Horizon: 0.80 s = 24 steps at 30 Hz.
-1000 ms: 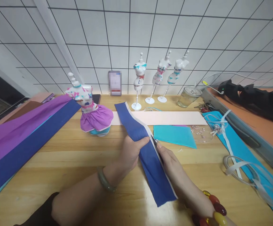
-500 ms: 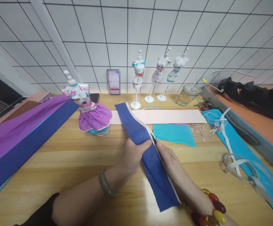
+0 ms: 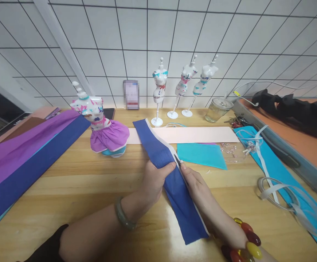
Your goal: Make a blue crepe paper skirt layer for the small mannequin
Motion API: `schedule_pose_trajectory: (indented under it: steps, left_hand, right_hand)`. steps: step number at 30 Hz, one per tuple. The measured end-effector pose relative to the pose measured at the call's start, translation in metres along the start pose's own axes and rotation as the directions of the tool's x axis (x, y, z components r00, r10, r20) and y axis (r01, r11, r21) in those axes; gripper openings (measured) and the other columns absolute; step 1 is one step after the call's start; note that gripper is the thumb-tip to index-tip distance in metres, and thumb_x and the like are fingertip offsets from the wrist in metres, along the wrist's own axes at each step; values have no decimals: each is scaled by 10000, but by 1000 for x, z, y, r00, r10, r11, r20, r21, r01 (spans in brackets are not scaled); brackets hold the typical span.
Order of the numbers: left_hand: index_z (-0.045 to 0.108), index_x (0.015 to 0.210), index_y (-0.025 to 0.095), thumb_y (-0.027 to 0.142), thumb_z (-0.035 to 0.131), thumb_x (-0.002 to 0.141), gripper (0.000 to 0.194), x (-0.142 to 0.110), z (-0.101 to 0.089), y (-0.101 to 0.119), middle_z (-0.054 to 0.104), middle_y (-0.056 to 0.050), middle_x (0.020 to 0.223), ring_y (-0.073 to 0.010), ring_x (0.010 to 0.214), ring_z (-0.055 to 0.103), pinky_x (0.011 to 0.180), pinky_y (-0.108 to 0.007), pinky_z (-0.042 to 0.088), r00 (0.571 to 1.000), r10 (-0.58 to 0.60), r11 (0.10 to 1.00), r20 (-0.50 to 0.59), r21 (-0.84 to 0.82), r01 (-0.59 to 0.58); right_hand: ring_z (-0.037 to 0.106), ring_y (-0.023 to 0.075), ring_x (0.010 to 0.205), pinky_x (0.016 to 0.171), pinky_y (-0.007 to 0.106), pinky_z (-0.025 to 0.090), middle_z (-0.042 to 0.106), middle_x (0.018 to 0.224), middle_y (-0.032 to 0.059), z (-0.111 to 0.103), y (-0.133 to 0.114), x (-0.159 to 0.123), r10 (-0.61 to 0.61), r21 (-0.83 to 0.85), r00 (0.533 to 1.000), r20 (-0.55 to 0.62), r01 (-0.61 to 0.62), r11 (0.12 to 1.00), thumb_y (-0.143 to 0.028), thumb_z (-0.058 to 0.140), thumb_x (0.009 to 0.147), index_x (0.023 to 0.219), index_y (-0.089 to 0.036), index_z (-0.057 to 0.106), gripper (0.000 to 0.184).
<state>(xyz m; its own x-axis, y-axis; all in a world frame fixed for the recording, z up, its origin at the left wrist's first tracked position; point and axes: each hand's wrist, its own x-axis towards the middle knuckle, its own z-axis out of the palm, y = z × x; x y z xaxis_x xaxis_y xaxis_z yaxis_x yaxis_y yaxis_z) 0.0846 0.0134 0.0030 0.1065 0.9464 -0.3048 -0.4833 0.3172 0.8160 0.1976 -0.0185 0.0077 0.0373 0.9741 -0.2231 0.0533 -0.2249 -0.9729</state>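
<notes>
A long blue fabric strip (image 3: 184,203) with a white edge (image 3: 161,139) runs diagonally in front of me, raised in a bend at its middle. My left hand (image 3: 154,180) grips it there, thumb on top and fingers beneath. Against the white edge, my right hand (image 3: 198,187) pinches a slim dark pointed tool (image 3: 177,161); most of it is hidden by the fingers, so its kind is unclear. Left of the strip stands a small dress form (image 3: 89,109) in a gathered purple skirt (image 3: 109,136).
Three white mini dress forms (image 3: 160,85) stand at the back beside a phone (image 3: 131,95) and a glass (image 3: 218,109). A pale pink strip (image 3: 202,135) and turquoise cloth (image 3: 202,155) lie behind my hands. White ribbon (image 3: 263,189) coils at right; folded fabrics (image 3: 38,160) lie left.
The blue strip, both hands and the dark tool have shifted slightly over the table. Both grips are the same. The whole view has moved a little.
</notes>
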Motion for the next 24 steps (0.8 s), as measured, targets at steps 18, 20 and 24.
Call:
schedule_pose_trajectory:
  steps: [18,20,24]
  left_hand:
    - [622,865,139,187,735,633,262,6,-1,8,663,-29,789,-145,700,601,692,-287,491,996,-84,990,37,-113,88]
    - [618,877,131,214,719,658,255,11,-3,11,659,-36,780,-146,690,599,690,-294,489,994,-108,984,34,-142,111]
    - [605,855,128,163,726,638,251,17,-7,14,650,-29,757,-146,686,595,693,-299,485,996,-72,990,45,-116,77]
  right_hand:
    - [475,158,618,590,254,404,555,656,4,-1,0,2,-32,-113,999,-10,30,993,-586,438,831,684,-171,551,454]
    - [457,149,601,569,249,388,538,645,-4,-1,0,1,-31,-133,999,-11,30,991,-594,430,831,679,-170,541,464]
    - [445,146,605,578,248,377,520,632,-11,0,2,1,-61,-175,998,-9,59,983,-589,418,842,670,-173,524,462]
